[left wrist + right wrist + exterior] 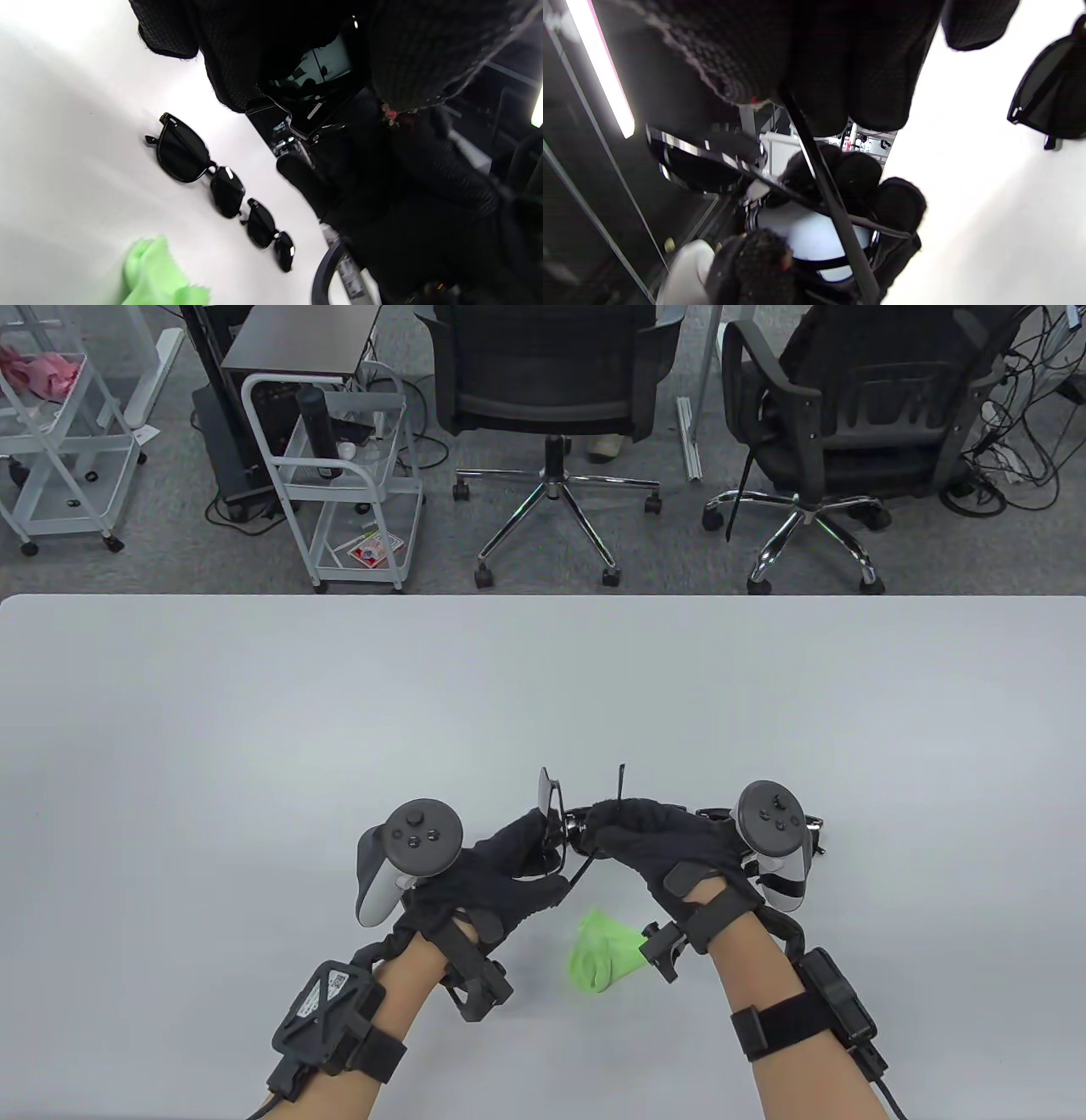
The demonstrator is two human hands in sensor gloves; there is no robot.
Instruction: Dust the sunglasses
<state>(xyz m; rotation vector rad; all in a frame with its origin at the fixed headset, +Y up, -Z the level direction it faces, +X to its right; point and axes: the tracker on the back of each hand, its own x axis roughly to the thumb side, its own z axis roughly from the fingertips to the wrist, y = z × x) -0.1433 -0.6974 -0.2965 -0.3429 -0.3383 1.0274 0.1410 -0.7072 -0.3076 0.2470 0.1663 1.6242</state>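
Black sunglasses held above tabletop near its front edge, between both hands. Left hand grips one lens; right hand pinches frame. Green cloth lies below them; two more sunglasses pairs rest beside right hand.

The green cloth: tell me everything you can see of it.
The green cloth is a small, bright lime piece of soft, thin fabric, like a lens wipe. It lies crumpled and loosely folded on the white table, near the front edge, between the two wrists and just below the sunglasses that both hands hold. Neither the left hand nor the right hand touches it. In the left wrist view a frayed-looking corner shows.
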